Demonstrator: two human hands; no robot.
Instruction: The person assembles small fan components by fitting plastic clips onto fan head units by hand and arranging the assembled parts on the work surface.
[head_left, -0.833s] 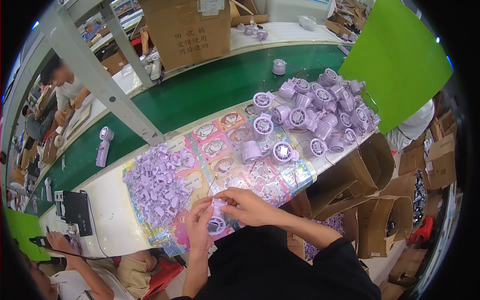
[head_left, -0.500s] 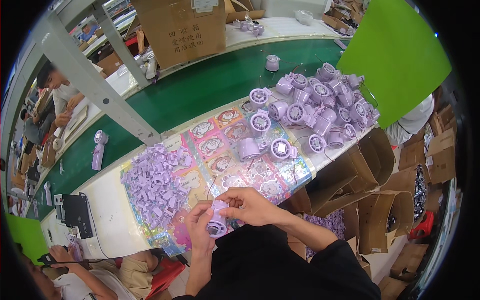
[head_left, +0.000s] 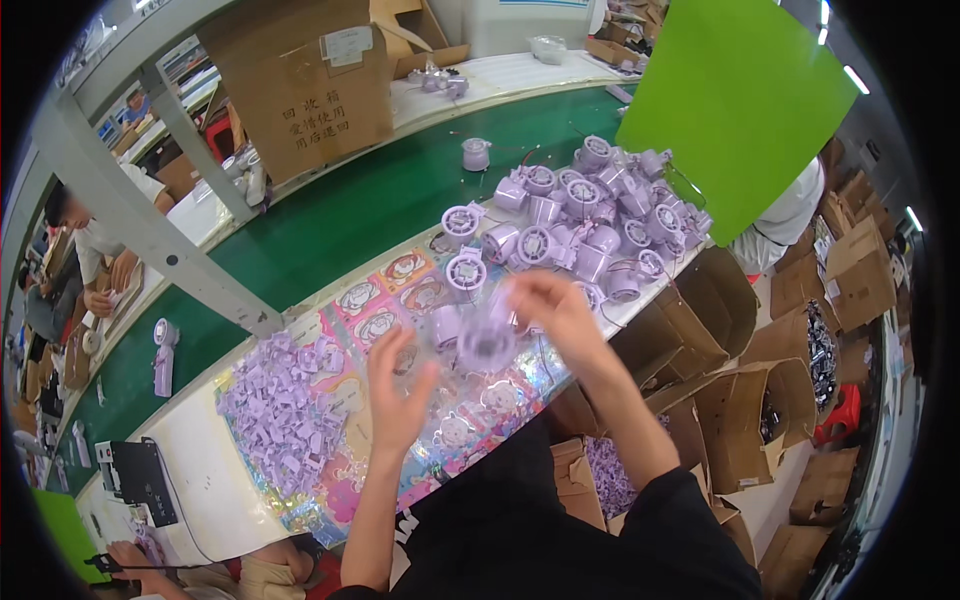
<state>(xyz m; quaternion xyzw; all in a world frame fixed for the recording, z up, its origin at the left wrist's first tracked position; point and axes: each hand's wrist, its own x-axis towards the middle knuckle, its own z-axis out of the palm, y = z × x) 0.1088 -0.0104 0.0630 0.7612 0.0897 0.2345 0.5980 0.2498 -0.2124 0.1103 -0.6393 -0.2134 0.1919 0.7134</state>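
- Your right hand [head_left: 545, 305] carries a blurred purple fan [head_left: 487, 345] above the sticker sheets [head_left: 400, 300]; its fingers seem curled on the housing, but the blur hides how firm the hold is.
- Your left hand [head_left: 398, 390] hangs open, fingers apart, just beside the fan and not touching it.
- Risk: held from one side only, the fan could slip and fall onto the sheets, or roll toward the table edge and into the open boxes [head_left: 740, 420] below.
- Risk: a wide sweep to the right may strike the fan pile [head_left: 590, 215], where thin wires trail loose and could snag your fingers.
- Risk: the parts heap [head_left: 285, 405] lies near your left wrist; a careless sweep could scatter it.
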